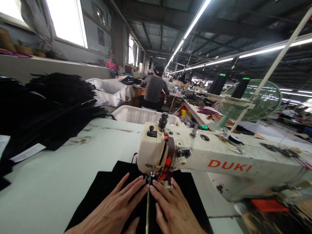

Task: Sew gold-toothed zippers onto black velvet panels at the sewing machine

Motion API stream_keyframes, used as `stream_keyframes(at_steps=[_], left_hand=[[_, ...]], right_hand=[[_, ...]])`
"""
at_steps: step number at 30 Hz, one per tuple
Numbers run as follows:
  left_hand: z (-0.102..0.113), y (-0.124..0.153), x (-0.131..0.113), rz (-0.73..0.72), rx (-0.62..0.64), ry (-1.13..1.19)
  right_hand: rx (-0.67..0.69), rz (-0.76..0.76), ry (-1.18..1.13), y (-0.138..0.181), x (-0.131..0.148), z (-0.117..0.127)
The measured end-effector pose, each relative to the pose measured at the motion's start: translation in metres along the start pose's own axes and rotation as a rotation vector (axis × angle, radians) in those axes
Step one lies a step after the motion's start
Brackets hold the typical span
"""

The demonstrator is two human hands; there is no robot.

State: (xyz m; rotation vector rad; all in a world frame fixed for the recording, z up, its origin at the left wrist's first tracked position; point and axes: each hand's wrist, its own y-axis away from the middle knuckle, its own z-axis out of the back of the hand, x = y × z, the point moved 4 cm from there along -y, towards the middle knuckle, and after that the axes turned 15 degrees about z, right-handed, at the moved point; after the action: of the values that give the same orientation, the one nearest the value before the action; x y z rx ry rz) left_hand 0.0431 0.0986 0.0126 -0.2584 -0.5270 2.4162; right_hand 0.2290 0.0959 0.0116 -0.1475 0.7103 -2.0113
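Black fabric (95,191) lies flat on the pale sewing table under the head of a white sewing machine (151,149). Down the middle of the cloth runs a narrow gold zipper (147,211), reaching up to the presser foot (149,178). My left hand (117,204) rests flat on the cloth to the left of the zipper, fingers stretched toward the foot. On the other side my right hand (173,208) presses the cloth with extended fingers, some of them partly behind a hanging machine part. Fingertips of both hands are close beside the zipper.
A high stack of black fabric pieces (48,104) stands at the left. White plastic bins (107,91) are behind the table. Thread cones (216,85) and a green fan (253,99) rise at the right. A person (156,87) sits further ahead, back turned.
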Motion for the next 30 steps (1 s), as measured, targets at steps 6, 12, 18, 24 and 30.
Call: stream_keyframes(at_steps=[6,12,18,24,30], left_hand=[[-0.006,0.002,0.005,0.057,0.081,0.009],[-0.004,-0.007,0.005,0.089,0.244,0.063],[0.020,0.041,-0.043,0.098,0.281,0.074],[0.031,0.092,-0.063,0.122,0.127,0.154],[0.034,0.089,-0.040,0.221,0.231,0.247]], right_hand=[[0.084,-0.036,-0.084,0.006,-0.002,-0.008],[0.264,-0.190,-0.251,0.000,-0.003,0.002],[0.246,-0.351,-0.442,0.016,0.041,0.038],[0.093,-0.255,-0.369,0.042,0.104,0.044],[-0.009,-0.276,-0.305,0.039,0.108,0.042]])
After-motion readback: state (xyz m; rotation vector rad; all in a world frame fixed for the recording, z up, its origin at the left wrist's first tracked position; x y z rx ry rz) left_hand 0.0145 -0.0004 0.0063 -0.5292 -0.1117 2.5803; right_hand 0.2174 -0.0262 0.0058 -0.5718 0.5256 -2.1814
